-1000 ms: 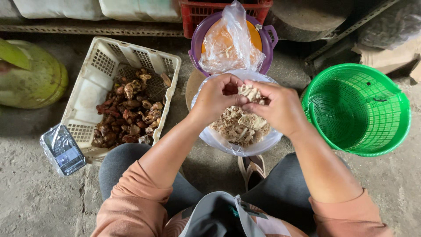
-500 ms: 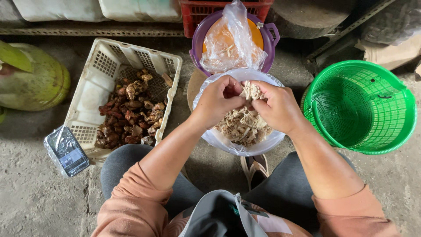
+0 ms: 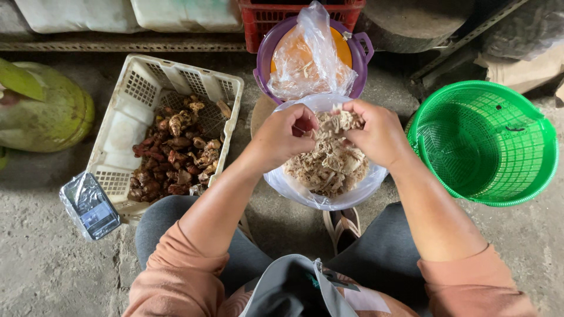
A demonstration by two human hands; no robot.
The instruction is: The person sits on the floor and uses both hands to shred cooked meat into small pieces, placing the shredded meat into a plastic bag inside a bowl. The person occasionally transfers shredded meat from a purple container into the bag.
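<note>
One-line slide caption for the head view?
Both hands, left and right, pull apart a pale root over a lined bowl, white basket alongside.

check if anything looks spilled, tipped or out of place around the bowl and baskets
Nothing stands out. The pale peeled pieces sit inside the plastic-lined bowl, the reddish-brown roots stay in the white basket, and the green basket stands upright. Both hands, left hand and right hand, hold a piece over the bowl.

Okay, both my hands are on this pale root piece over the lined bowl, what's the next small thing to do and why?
Probably keep peeling: the left hand and right hand both pinch the pale root piece right above the lined bowl of scraps, so loosened skin would likely drop in.
</note>
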